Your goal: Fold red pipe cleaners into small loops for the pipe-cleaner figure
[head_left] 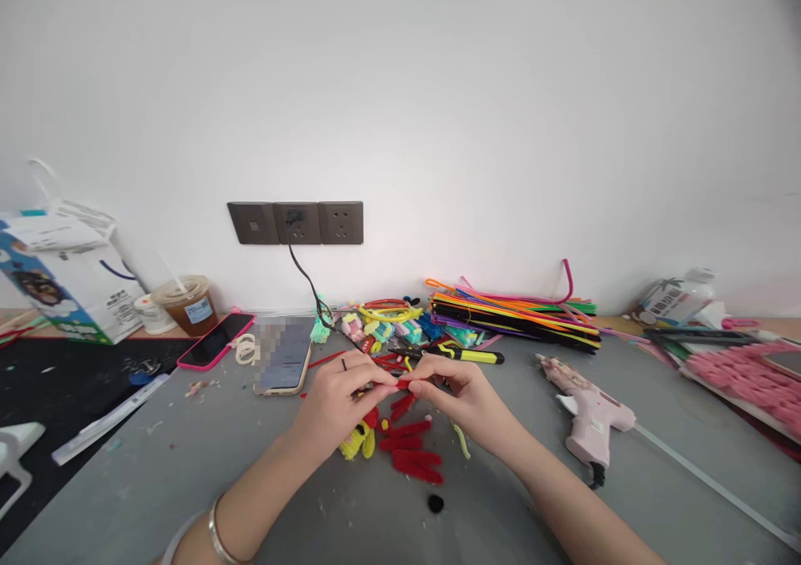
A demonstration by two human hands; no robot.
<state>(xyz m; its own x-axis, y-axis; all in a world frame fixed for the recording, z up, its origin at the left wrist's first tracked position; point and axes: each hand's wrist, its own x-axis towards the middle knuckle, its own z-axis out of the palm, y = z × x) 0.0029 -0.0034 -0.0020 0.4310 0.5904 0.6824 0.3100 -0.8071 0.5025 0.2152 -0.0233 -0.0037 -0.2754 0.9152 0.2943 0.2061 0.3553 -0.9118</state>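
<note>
Fingertips of my left hand (350, 394) and my right hand (447, 381) meet over the middle of the grey mat, both closed in a pinch. Between them is a short red pipe cleaner piece (404, 385), partly covered by the fingers. Several folded red pipe cleaner pieces (413, 458) lie just below. Beside my left hand sits a yellow and red fuzzy figure (358, 441), part of it hidden. A black pompom (435, 503) lies nearer to me. Behind my right hand are yellow and black pliers (466, 354).
A bundle of coloured pipe cleaners (519, 319) lies against the wall. A pink glue gun (591, 419) with a glue stick is at right. Two phones, one a pink-cased phone (216, 341), and an iced drink cup (191, 306) stand left. A black cable (304, 273) hangs from the socket.
</note>
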